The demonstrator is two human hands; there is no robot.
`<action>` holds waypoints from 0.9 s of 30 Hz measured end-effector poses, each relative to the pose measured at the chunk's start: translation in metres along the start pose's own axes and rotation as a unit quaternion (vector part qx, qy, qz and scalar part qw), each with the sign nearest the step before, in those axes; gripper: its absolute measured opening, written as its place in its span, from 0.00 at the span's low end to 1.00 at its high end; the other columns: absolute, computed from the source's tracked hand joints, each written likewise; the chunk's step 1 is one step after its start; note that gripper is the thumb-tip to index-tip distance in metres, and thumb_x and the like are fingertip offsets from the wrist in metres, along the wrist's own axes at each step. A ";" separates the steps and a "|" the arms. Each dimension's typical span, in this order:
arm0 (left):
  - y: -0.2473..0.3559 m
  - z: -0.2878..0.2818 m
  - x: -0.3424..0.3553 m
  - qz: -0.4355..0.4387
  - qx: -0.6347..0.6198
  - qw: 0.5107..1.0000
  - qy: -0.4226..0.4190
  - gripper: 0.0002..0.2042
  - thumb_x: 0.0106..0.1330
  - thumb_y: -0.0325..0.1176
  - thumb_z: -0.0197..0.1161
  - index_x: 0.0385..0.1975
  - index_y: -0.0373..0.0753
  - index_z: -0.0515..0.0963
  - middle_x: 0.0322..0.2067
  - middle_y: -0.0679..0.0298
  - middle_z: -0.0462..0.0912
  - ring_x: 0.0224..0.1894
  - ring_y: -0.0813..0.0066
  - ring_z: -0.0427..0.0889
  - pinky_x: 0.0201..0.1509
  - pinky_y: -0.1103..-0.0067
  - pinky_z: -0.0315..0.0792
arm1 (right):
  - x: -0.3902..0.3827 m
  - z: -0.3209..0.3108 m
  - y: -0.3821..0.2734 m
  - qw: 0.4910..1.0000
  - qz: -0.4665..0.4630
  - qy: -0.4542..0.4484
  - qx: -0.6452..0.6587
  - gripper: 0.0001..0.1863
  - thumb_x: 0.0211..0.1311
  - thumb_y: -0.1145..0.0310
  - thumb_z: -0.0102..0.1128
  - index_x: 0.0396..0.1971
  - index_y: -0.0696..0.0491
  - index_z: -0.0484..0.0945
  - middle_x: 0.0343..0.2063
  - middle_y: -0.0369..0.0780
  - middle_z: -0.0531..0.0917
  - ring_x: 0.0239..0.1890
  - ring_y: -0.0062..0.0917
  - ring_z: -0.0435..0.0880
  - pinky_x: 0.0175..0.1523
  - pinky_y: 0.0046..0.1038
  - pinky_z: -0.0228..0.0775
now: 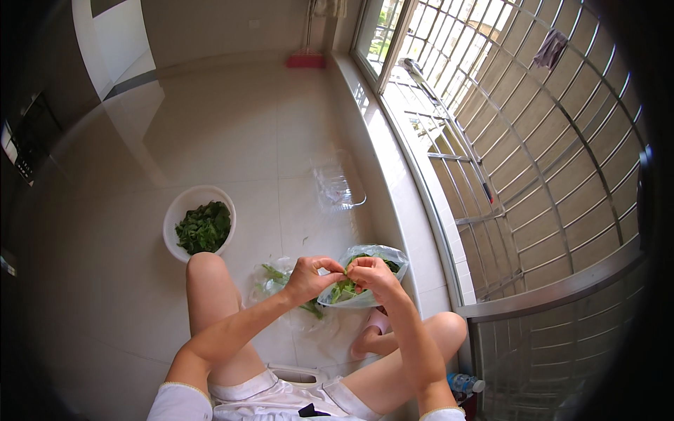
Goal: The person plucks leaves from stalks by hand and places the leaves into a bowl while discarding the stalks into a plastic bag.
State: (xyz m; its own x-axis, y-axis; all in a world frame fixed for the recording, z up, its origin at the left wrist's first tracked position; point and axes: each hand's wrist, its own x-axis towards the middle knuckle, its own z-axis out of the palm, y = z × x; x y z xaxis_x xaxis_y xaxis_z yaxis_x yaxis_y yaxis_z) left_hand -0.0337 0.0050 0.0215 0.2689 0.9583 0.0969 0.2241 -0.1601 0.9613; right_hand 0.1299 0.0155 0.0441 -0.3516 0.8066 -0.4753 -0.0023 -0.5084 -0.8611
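Note:
My left hand [314, 278] and my right hand [374, 276] meet fingertip to fingertip in front of me, both closed in a pinch. Between them is a small piece of leafy greens [345, 274], mostly hidden by the fingers. Directly below sits an open clear plastic bag [360, 302] with more leafy greens inside. To its left, stems [275, 273] lie on a flattened clear plastic bag [258, 286] on the floor. A round white basin [169, 230] beyond my left knee holds a heap of loose dark green leaves [204, 226].
A clear plastic tray [338, 188] lies on the tiled floor ahead. Along the right runs a low ledge [385, 179] beneath a window with metal bars [533, 154]. A red dustpan [305, 61] stands by the far wall. A bottle [463, 383] is beside my right thigh.

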 end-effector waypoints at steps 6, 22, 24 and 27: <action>-0.007 -0.003 0.001 -0.014 -0.064 0.998 -0.014 0.06 0.46 0.29 0.62 0.24 0.36 0.77 0.21 0.64 0.78 0.25 0.82 0.74 0.33 0.84 0.67 | 0.004 -0.008 0.002 0.993 0.051 -0.043 0.093 0.04 0.43 0.71 0.53 0.16 0.55 0.71 0.10 0.29 0.66 0.11 0.10 0.60 0.18 0.15 0.55; -0.007 -0.008 0.001 -0.089 -0.355 0.925 -0.102 0.04 0.51 0.24 0.58 0.27 0.33 0.75 0.26 0.67 0.76 0.31 0.83 0.73 0.38 0.86 0.67 | 0.002 -0.006 0.008 0.960 0.122 -0.138 0.213 0.02 0.43 0.75 0.48 0.17 0.54 0.70 0.11 0.30 0.63 0.14 0.12 0.59 0.18 0.16 0.51; -0.010 -0.008 0.000 -0.091 -0.370 0.919 -0.103 0.05 0.51 0.24 0.57 0.28 0.33 0.74 0.26 0.67 0.76 0.31 0.83 0.72 0.38 0.85 0.66 | 0.001 -0.004 0.007 0.959 0.126 -0.144 0.207 0.02 0.43 0.75 0.48 0.17 0.53 0.70 0.11 0.30 0.63 0.13 0.12 0.58 0.18 0.16 0.51; -0.011 -0.006 0.000 -0.099 -0.396 0.908 -0.095 0.05 0.52 0.24 0.56 0.29 0.33 0.73 0.26 0.67 0.75 0.32 0.82 0.71 0.39 0.85 0.65 | 0.005 -0.005 0.011 0.951 0.133 -0.167 0.222 0.02 0.43 0.75 0.49 0.16 0.52 0.69 0.11 0.30 0.63 0.13 0.13 0.59 0.17 0.16 0.52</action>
State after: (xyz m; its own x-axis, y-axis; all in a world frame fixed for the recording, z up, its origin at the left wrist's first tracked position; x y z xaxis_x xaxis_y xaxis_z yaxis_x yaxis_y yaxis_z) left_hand -0.0416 0.0078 0.0126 0.4701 0.8797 -0.0711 -0.4390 0.3029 0.8459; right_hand 0.1329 0.0154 0.0319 -0.6726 0.5288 -0.5176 -0.2418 -0.8181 -0.5217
